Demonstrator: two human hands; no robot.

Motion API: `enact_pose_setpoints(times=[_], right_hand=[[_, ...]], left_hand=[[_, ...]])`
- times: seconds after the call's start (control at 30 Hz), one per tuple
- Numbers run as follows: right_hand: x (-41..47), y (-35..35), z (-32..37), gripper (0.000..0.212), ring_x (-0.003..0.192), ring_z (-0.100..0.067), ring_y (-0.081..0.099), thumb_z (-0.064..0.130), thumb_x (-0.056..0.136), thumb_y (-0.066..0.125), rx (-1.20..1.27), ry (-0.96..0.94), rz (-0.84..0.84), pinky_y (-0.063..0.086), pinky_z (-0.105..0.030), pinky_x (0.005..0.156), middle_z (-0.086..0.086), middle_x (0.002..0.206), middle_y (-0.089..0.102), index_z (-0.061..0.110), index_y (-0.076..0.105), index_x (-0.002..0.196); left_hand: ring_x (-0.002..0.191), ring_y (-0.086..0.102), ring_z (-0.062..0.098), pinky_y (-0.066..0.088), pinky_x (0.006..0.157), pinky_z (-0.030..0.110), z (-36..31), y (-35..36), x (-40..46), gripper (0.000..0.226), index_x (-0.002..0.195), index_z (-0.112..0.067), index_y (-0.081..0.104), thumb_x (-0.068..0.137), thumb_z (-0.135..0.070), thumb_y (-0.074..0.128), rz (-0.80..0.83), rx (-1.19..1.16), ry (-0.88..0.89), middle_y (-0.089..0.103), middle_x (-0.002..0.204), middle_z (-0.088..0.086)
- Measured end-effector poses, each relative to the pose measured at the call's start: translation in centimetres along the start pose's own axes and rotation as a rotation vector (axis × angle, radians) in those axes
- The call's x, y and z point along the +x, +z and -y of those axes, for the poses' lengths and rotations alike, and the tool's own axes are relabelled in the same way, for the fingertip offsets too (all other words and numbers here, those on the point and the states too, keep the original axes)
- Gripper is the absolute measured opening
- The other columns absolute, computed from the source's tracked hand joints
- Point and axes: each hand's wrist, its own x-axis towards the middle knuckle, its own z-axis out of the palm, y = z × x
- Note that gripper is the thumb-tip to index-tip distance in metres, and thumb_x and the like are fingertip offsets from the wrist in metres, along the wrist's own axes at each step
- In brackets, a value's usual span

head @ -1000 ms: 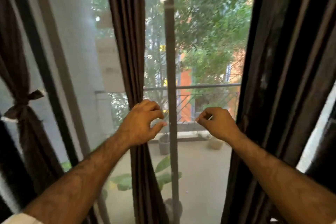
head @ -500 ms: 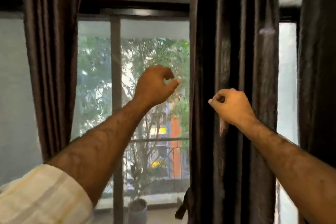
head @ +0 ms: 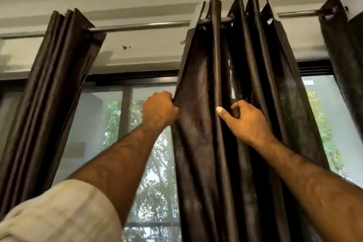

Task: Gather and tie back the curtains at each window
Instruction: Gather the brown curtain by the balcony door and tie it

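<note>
Fabric of the middle curtain (head: 198, 143) is held high, near the rod (head: 147, 25) from which it hangs, probably so that the pleats can be gathered from the top. The curtain's left edge is gripped by the left hand (head: 160, 111), fingers curled round it. A fold further in is pinched by the right hand (head: 245, 120), thumb extended along the cloth. The panel hangs between and below both hands. Another curtain (head: 53, 92) hangs bunched at the rod's left end, well apart.

Dark brown curtains (head: 225, 124); cream checked sleeve (head: 59, 212)
</note>
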Motion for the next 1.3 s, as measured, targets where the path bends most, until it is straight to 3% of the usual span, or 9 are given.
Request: enact_pose_setpoints(times=[0.13, 0.33, 0.6, 0.8, 0.87, 0.97, 1.1, 1.23, 1.3], right_hand=[[3.2, 1.3, 2.5, 0.099, 0.122, -0.029, 0.063, 0.095, 0.077, 0.053, 0.080, 0.018, -0.051, 0.056, -0.051, 0.100, -0.002, 0.129, 0.067, 0.019, 0.057, 0.141], [8.2, 4.2, 7.4, 0.052, 0.118, -0.034, 0.066, 0.046, 0.095, 0.067, -0.016, -0.031, -0.145, 0.053, -0.041, 0.093, -0.009, 0.119, 0.072, 0.021, 0.060, 0.140], [9.8, 6.1, 10.4, 0.092, 0.119, -0.034, 0.064, 0.087, 0.089, 0.046, 0.043, -0.033, -0.253, 0.056, -0.047, 0.095, -0.013, 0.129, 0.067, 0.011, 0.057, 0.139], [10.5, 6.3, 10.5, 0.021, 0.100, -0.033, 0.067, 0.028, 0.094, 0.060, -0.028, -0.045, -0.278, 0.048, -0.034, 0.074, -0.009, 0.108, 0.071, 0.016, 0.069, 0.109], [10.9, 7.1, 11.5, 0.016, 0.094, -0.033, 0.066, 0.022, 0.092, 0.058, 0.032, -0.142, -0.200, 0.049, -0.034, 0.074, -0.009, 0.105, 0.073, 0.014, 0.071, 0.096], [11.6, 9.0, 13.2, 0.021, 0.104, -0.033, 0.070, 0.016, 0.100, 0.059, 0.143, -0.454, 0.088, 0.057, -0.042, 0.091, -0.012, 0.111, 0.076, 0.013, 0.076, 0.111], [13.4, 7.7, 12.6, 0.030, 0.071, 0.009, 0.064, 0.020, 0.107, 0.058, 0.254, -0.549, 0.391, 0.051, -0.015, 0.071, 0.009, 0.093, 0.071, 0.019, 0.072, 0.133], [14.6, 4.1, 8.6, 0.027, 0.103, -0.029, 0.066, 0.036, 0.091, 0.059, -0.058, -0.552, -0.382, 0.053, -0.041, 0.085, -0.005, 0.107, 0.072, 0.021, 0.075, 0.107], [14.9, 1.8, 6.3, 0.042, 0.122, -0.035, 0.055, 0.040, 0.084, 0.065, -0.184, -0.471, -0.707, 0.045, -0.049, 0.095, -0.009, 0.127, 0.062, 0.021, 0.065, 0.121]], left_hand=[[0.097, 0.073, 0.040, 0.062, 0.086, 0.044, 8.3, -3.9, 2.3, 0.033, 0.101, -0.015, 0.074, 0.074, -0.033, 0.067, 0.026, 0.089, -0.204, 0.075, 0.098, 0.015], [0.083, 0.078, 0.033, 0.061, 0.074, 0.041, 14.2, -7.2, 5.3, 0.001, 0.088, -0.007, 0.073, 0.088, -0.007, 0.074, 0.213, -0.392, -0.200, 0.079, 0.089, 0.016], [0.089, 0.078, 0.029, 0.064, 0.077, 0.044, 9.7, -5.2, 8.0, 0.013, 0.106, -0.009, 0.067, 0.096, -0.015, 0.074, 0.256, -0.635, -0.001, 0.077, 0.101, 0.012], [0.096, 0.077, 0.027, 0.065, 0.083, 0.046, 6.7, -3.5, 9.2, 0.018, 0.116, -0.012, 0.069, 0.103, -0.024, 0.069, 0.250, -0.754, 0.031, 0.078, 0.105, 0.010], [0.099, 0.078, 0.029, 0.063, 0.084, 0.047, 6.1, -3.0, 10.0, 0.025, 0.118, -0.014, 0.069, 0.107, -0.035, 0.063, 0.231, -0.805, 0.020, 0.079, 0.108, 0.007], [0.102, 0.076, 0.030, 0.061, 0.088, 0.048, 5.8, -2.6, 10.9, 0.053, 0.121, -0.012, 0.072, 0.109, -0.057, 0.047, 0.242, -0.937, -0.026, 0.080, 0.108, 0.006], [0.104, 0.078, 0.030, 0.062, 0.079, 0.047, 6.6, -3.0, 11.5, 0.078, 0.122, -0.014, 0.067, 0.100, -0.081, 0.034, 0.131, -1.140, -0.148, 0.080, 0.113, 0.009], [0.106, 0.077, 0.028, 0.062, 0.083, 0.046, 5.6, -2.9, 11.8, 0.080, 0.122, -0.017, 0.068, 0.093, -0.087, 0.043, 0.159, -1.093, -0.121, 0.080, 0.112, 0.006], [0.097, 0.075, 0.023, 0.057, 0.083, 0.041, 4.0, -2.6, 11.9, 0.068, 0.104, -0.025, 0.075, 0.093, -0.086, 0.045, 0.157, -1.032, -0.066, 0.080, 0.102, 0.001]])
